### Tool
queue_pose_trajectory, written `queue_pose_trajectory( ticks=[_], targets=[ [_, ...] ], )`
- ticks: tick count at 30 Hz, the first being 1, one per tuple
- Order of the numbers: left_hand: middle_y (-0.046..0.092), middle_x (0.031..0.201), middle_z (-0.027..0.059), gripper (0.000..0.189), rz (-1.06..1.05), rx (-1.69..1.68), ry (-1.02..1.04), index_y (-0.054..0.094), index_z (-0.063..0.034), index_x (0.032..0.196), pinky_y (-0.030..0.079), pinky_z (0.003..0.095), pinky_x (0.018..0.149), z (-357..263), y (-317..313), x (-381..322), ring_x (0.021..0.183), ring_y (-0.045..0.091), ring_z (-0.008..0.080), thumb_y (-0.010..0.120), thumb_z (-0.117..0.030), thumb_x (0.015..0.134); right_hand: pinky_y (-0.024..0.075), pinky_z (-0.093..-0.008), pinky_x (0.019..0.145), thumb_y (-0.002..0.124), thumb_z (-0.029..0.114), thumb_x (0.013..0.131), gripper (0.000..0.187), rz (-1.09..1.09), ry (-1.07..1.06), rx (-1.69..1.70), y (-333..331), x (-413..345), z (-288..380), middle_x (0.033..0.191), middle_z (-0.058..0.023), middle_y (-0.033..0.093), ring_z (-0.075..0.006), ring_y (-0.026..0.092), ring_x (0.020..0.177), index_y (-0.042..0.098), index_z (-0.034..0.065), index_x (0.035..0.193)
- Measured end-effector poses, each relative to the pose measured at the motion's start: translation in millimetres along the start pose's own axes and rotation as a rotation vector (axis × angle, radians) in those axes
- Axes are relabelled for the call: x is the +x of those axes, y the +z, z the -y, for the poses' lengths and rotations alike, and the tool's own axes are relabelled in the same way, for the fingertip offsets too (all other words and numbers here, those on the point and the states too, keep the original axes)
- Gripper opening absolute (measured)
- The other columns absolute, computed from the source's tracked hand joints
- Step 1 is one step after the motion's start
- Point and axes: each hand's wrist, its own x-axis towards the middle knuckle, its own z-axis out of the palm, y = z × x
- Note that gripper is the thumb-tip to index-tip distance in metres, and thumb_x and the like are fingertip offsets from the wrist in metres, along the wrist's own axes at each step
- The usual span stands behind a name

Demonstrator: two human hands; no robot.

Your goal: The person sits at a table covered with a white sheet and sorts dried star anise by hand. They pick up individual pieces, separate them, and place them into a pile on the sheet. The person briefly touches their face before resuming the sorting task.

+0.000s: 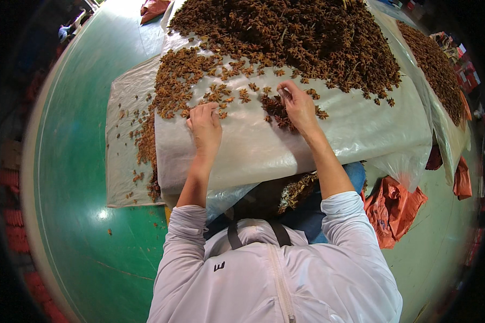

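Note:
My left hand (205, 126) rests palm-down on the sheet-covered table (242, 149), fingers bent at the edge of loose brown star anise (173, 87). What lies under its fingertips is hidden. Over a small darker cluster of star anise (273, 105) is my right hand (299, 105), thumb and forefinger drawn close together. Whether a pod sits between them is too small to tell. A few single star anise pods (244, 95) lie between the two hands. Beyond them rises a large heap of dark star anise (291, 36).
Left of the table, a lower sheet (123, 161) on the green floor (76, 169) carries more star anise. An orange-red plastic bag (394, 212) lies at the right near my leg. Another heap (432, 64) is at the far right. A red sack (153, 10) stands at the back.

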Motion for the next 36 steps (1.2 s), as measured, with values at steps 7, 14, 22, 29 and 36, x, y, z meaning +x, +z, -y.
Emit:
queue_pose_trajectory(
  ticks=[7,14,22,29,36],
  targets=[
    [0.06,0.102,0.0051,0.025,-0.001,-0.109,0.204,0.063,-0.0123,0.104,0.036,0.0415,0.092,-26.5,17.7,19.4,0.105,0.051,0.0265,0.065,-0.007,0.08,0.0488,-0.0364,0.077,0.065,0.013,0.087,0.015,0.597,0.043,0.499,-62.9,-27.9,33.7,0.091,-0.0094,0.066,-0.0253,0.06,0.088,0.069,0.009,0.101],
    [0.06,0.099,0.0073,0.022,0.255,-0.114,0.304,0.063,-0.0109,0.097,0.039,0.0422,0.09,-59.1,53.2,8.9,0.102,0.053,0.028,0.068,-0.007,0.077,0.0462,-0.0389,0.086,0.067,0.017,0.086,0.02,0.439,0.06,0.276,-61.7,-63.9,32.8,0.097,-0.0123,0.067,-0.0313,0.057,0.096,0.067,0.0047,0.102],
    [0.06,0.093,0.0113,0.017,0.118,-0.262,0.219,0.06,-0.0048,0.098,0.048,0.0411,0.078,-23.6,38.1,9.8,0.084,0.058,0.0309,0.063,-0.002,0.082,0.0457,-0.0376,0.085,0.065,0.011,0.087,0.016,0.28,0.089,0.179,-57.9,-66.7,12.8,0.097,-0.012,0.066,-0.03,0.058,0.095,0.067,0.0036,0.101],
    [0.058,0.096,0.0121,0.021,0.38,-0.2,0.163,0.062,-0.0054,0.1,0.05,0.0393,0.076,-45.2,45.3,8.0,0.083,0.06,0.0272,0.069,-0.009,0.081,0.0457,-0.0401,0.085,0.063,0.006,0.085,0.015,0.191,0.066,0.135,-54.6,-66.7,12.5,0.097,-0.0109,0.066,-0.0319,0.056,0.095,0.066,0.0044,0.099],
    [0.057,0.098,0.0099,0.024,0.285,-0.42,0.086,0.062,-0.0047,0.099,0.052,0.0332,0.074,-55.4,15.2,2.5,0.079,0.061,0.0219,0.072,-0.004,0.077,0.0474,-0.0375,0.079,0.064,0.01,0.086,0.015,0.171,0.06,0.237,-36.0,-35.4,25.3,0.092,-0.0112,0.066,-0.0293,0.059,0.088,0.065,0.0034,0.099]
  ],
)
